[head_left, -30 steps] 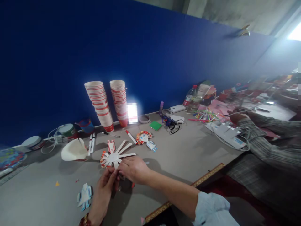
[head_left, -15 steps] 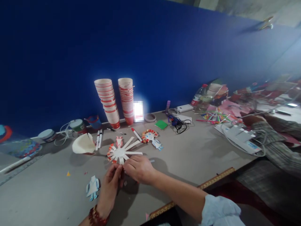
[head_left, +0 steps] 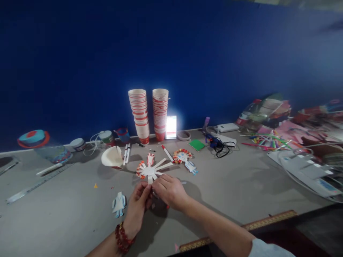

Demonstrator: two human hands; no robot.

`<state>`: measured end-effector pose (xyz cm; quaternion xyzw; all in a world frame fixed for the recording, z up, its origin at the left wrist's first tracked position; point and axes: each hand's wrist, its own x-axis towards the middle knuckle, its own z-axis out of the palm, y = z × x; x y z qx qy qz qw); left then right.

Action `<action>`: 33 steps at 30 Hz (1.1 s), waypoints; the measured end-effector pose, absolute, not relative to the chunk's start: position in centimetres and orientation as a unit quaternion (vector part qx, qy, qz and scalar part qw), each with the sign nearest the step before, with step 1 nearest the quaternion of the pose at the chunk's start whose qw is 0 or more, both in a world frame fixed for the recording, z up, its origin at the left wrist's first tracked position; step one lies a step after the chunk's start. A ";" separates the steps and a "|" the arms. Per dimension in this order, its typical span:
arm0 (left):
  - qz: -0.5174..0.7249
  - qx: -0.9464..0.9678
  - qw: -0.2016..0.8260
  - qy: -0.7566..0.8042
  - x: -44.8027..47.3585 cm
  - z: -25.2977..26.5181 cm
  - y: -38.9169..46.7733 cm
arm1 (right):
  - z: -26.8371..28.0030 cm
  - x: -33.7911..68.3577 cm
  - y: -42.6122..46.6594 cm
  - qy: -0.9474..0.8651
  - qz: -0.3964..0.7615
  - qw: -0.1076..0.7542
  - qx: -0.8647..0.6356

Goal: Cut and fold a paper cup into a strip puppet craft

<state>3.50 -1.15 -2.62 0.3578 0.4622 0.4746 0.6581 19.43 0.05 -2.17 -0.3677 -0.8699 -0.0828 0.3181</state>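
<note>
A paper cup cut into strips lies splayed like a flower, with curled red-and-orange strips on its left side and straight white ones on its right. My left hand pinches the tip of its near strip. Close against it, my right hand has its fingers closed on the same strip; the fingertips are partly hidden. A finished paper doll with a curled mane lies behind to the right. Left of my left hand is a blue-and-white paper figure. A small red-and-white paper figure touches the cup's far side.
Two stacks of paper cups stand by the blue wall. A cut cup, white markers, a red marker, a green pad and a black cable lie behind. At right is a power strip.
The view has turned left, so everything sits further right in it. Both hands stay together at the near strip, their grip little changed.
</note>
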 end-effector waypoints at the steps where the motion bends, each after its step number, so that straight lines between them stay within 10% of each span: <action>1: 0.476 0.355 0.657 0.465 3.5 -2.5 -1.2 | -2.0 19.5 0.0 -0.869 -0.083 0.320 -0.369; 33: 0.468 0.328 0.716 0.401 3.6 -2.7 -0.8 | -2.1 19.4 -0.1 -0.865 -0.070 0.340 -0.362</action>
